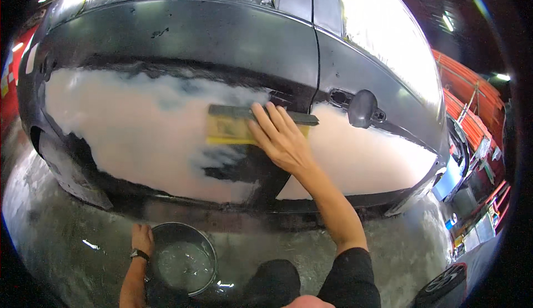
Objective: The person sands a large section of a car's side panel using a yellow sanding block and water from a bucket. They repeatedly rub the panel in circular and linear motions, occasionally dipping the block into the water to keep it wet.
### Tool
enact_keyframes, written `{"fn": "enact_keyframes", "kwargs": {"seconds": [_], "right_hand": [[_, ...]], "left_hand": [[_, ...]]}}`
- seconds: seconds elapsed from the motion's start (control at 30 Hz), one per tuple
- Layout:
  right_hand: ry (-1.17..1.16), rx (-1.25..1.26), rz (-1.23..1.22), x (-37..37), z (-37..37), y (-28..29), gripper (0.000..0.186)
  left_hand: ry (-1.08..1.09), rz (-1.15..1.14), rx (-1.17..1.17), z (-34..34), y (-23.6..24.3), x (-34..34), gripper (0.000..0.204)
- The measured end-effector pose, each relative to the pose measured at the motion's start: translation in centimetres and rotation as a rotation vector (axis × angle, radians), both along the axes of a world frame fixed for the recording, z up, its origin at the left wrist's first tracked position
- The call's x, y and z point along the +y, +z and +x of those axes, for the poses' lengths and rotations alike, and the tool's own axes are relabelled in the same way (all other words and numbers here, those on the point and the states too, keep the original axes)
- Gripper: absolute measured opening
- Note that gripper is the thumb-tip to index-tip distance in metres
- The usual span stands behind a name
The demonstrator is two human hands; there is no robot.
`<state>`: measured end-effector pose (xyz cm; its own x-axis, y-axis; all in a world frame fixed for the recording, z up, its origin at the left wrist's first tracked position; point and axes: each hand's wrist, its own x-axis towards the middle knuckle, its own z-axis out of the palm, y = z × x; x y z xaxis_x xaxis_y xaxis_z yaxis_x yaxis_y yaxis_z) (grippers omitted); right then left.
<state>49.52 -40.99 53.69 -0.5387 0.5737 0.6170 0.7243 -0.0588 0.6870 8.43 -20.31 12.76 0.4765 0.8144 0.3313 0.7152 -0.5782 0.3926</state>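
While the right hand (pixel 280 139) presses flat on a sanding block (pixel 244 125), its fingers (pixel 266 120) lie spread and straight across the block's right half, pinning it against the car door (pixel 166 47) rather than curling around it. The block is a yellow pad under a long dark strip; it sits near the middle of the view, at about 10 o'clock from the wrist, with its left half sticking out bare beyond the fingertips. Around it the black door carries a broad pale patch of filler (pixel 127 136), running from 9 o'clock across to the door gap. A second pale patch (pixel 361 158) covers the next panel at 3 o'clock, below a dark round handle mount (pixel 362 108).

At 7 o'clock the left hand (pixel 142 238), with a watch (pixel 139 255) on its wrist, rests on the rim of a dark bucket (pixel 206 247) holding cloudy water; its fingers curl over the edge, closed on the rim. The wet concrete floor (pixel 66 236) lies beneath. A tyre (pixel 444 286) shows at 5 o'clock. At 3 o'clock, well apart from the hands, stand orange racks (pixel 472 108) with small coloured boxes (pixel 483 219) below them, too small to tell apart.
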Motion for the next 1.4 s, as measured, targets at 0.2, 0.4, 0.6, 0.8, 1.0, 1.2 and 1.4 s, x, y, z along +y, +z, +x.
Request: {"fn": "enact_keyframes", "kwargs": {"seconds": [0.2, 0.4, 0.6, 0.8, 1.0, 1.2, 1.4], "right_hand": [[0.086, -0.04, 0.055, 4.6, -1.6, 3.5, 0.048], [0.08, -0.057, 0.02, 0.7, 1.6, -0.1, 0.046], [0.142, -0.071, 0.028, 4.3, -0.9, 4.8, 0.047], [-0.016, 0.037, -0.006, -1.7, 1.7, 0.2, 0.043], [-0.071, 0.062, 0.013, 0.5, 0.2, 2.8, 0.039], [-0.253, 0.234, -0.105, -7.5, 3.9, -2.6, 0.038], [-0.199, 0.071, -0.04, -3.1, 2.0, 2.4, 0.047]], "left_hand": [[-0.015, 0.008, -0.051, -0.3, 0.1, 0.0, 0.018], [-0.038, 0.115, -0.1, -0.1, -0.6, 0.6, 0.014], [-0.028, 0.097, -0.146, -0.5, -1.1, 0.0, 0.013], [-0.001, 0.052, -0.094, -0.4, -0.5, -0.1, 0.015], [0.042, 0.034, -0.037, -0.3, 0.4, -0.9, 0.017], [0.032, 0.023, -0.092, -0.1, -0.5, -0.1, 0.017], [0.065, 0.018, -0.09, -0.2, -0.5, -0.4, 0.016]]}}
